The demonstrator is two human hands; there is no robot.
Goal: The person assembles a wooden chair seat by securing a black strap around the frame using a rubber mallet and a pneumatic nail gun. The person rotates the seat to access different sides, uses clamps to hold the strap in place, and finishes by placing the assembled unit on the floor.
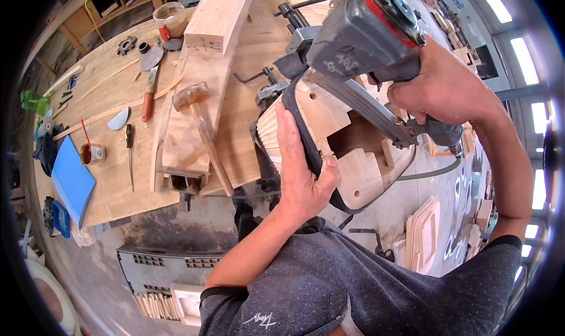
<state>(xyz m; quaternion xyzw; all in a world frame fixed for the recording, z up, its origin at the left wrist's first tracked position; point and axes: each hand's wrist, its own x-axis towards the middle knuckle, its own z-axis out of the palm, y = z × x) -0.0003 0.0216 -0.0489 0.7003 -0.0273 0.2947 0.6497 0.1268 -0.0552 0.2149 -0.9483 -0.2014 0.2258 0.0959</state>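
Observation:
My right hand (442,89) grips the handle of a grey pneumatic nail gun (359,39) with a red ring on its cap. Its long magazine runs down across a light carved wooden piece (347,153) with a fluted side. My left hand (301,171) lies flat along that wooden piece, fingers stretched upward and thumb hooked over a black strap (294,109) that wraps the wood. A grey air hose (432,171) trails from the gun's grip.
A wooden workbench (112,177) holds a wooden mallet (203,133), thick planks (215,18), a red-handled chisel (147,100), a screwdriver (129,153), a glue pot (92,153), a blue board (72,180) and metal clamps (288,15). Grey crates (159,268) and wooden cutouts (425,233) sit on the floor.

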